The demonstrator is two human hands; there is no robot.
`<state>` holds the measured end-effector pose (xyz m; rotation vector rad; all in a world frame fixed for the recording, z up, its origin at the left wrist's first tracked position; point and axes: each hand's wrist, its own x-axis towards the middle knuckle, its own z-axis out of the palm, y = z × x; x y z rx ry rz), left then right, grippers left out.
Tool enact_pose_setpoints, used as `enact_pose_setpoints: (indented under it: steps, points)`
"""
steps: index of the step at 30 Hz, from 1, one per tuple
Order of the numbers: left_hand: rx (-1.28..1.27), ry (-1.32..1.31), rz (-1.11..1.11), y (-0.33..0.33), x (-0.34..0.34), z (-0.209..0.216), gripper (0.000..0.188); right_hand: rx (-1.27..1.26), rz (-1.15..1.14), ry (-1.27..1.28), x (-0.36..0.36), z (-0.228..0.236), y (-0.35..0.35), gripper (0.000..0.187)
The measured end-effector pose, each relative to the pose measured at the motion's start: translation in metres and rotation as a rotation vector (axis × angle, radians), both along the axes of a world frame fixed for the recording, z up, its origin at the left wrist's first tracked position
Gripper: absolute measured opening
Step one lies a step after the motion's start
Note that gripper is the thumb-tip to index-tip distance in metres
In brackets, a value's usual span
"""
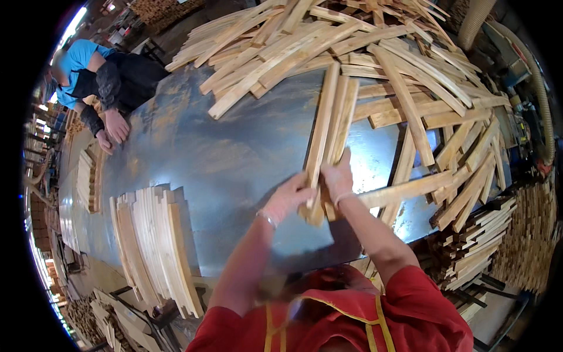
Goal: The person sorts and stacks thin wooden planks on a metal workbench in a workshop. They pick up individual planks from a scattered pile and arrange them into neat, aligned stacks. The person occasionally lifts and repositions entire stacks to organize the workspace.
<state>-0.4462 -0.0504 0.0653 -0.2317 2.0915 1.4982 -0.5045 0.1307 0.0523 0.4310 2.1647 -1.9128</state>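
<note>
A small bundle of long, pale wooden strips (326, 126) stretches away from me over the dark metal tabletop (234, 158). My left hand (287, 200) grips the bundle's near end from the left, fingers closed against the side of the outer strip. On the opposite side, my right hand (338, 178) presses in with its fingers wrapped on the strips, partly hidden by them. Between them the two hands squeeze the strips side by side. Another single strip (404, 190) lies just right of my right wrist.
A big jumbled heap of wooden strips (346, 44) covers the table's far and right parts. Neatly aligned strips (155, 240) lie at the left near edge. A co-worker (99, 76) stands at the far left, hands on the table. Stacked strips (478, 243) stand beyond the right edge.
</note>
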Motion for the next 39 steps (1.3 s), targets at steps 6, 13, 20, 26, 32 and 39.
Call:
enact_pose_setpoints:
  steps: [6, 13, 20, 26, 32, 39]
  points:
    - [-0.720, 0.055, 0.147, -0.045, 0.126, 0.026, 0.096, -0.048, 0.582, -0.027, 0.134, -0.025, -0.091, 0.076]
    - [0.643, -0.084, 0.708, -0.158, 0.273, -0.012, 0.076, -0.573, 0.241, -0.477, 0.179, -0.035, -0.162, 0.064]
    - [-0.152, 0.018, 0.706, -0.212, 0.392, 0.009, 0.079, -0.009, 0.998, -0.121, 0.269, 0.003, -0.270, 0.070]
    - [-1.115, 0.058, 0.541, -0.239, 0.414, 0.015, 0.097, 0.253, 1.407, -0.119, 0.271, 0.036, -0.370, 0.091]
    - [-1.199, 0.255, 0.438, -0.222, 0.399, 0.017, 0.053, -0.041, 1.184, -0.205, 0.256, 0.002, -0.313, 0.086]
    - [-0.627, 0.398, 0.437, -0.145, 0.391, 0.017, 0.062, -0.009, 0.778, -0.236, 0.236, -0.020, -0.231, 0.054]
